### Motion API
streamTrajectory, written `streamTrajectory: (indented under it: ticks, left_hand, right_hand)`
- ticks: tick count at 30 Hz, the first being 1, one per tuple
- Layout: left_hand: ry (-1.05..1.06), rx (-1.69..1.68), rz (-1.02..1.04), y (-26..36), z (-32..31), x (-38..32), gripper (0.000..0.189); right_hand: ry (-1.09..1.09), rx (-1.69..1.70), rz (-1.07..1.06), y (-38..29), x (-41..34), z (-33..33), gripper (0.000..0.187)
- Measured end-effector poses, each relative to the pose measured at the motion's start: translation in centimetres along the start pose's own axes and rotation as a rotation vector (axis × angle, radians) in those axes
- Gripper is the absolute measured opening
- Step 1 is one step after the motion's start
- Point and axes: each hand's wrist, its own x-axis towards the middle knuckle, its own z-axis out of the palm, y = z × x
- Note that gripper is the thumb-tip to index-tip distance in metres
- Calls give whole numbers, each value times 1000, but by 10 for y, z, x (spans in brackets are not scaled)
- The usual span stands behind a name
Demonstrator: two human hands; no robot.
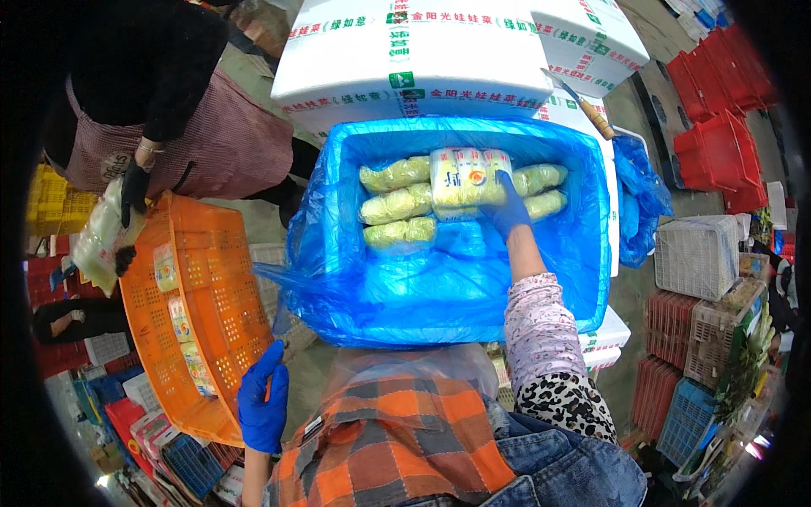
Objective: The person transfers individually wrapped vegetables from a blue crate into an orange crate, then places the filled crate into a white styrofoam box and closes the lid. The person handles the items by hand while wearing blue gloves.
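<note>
A foam box lined with blue plastic film (443, 317) stands before me. In it lie wrapped baby cabbages (398, 203), in a row at the left and another pair at the right. My right hand (507, 206), in a blue glove, reaches into the box and rests on a printed clear pack of baby cabbages (467, 177) between them; its fingers are partly hidden. My left hand (263, 399), also gloved in blue, is raised beside the orange crate with its fingers apart and nothing in it.
Orange perforated crates (222, 304) with some packs stand at the left. Beside them a co-worker in dark gloves (134, 190) holds a clear plastic bag of produce (101, 241). White foam boxes (412, 57) are stacked behind; a wooden-handled knife (595, 117) lies on one. Red crates (713, 152) stand right.
</note>
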Motion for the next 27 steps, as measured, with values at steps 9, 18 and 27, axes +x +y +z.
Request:
streamTrajectory:
  ticks: [9, 18, 27]
  left_hand:
    - [-233, -423, -113, 29, 17, 35, 55]
    - [-500, -923, -91, 59, 35, 82, 80]
    - [-291, -836, 375, 24, -18, 61, 72]
  right_hand:
    - [-63, 51, -78, -2, -91, 30, 54]
    - [-458, 52, -23, -15, -260, 108, 57]
    - [-523, -216, 297, -17, -305, 140, 63]
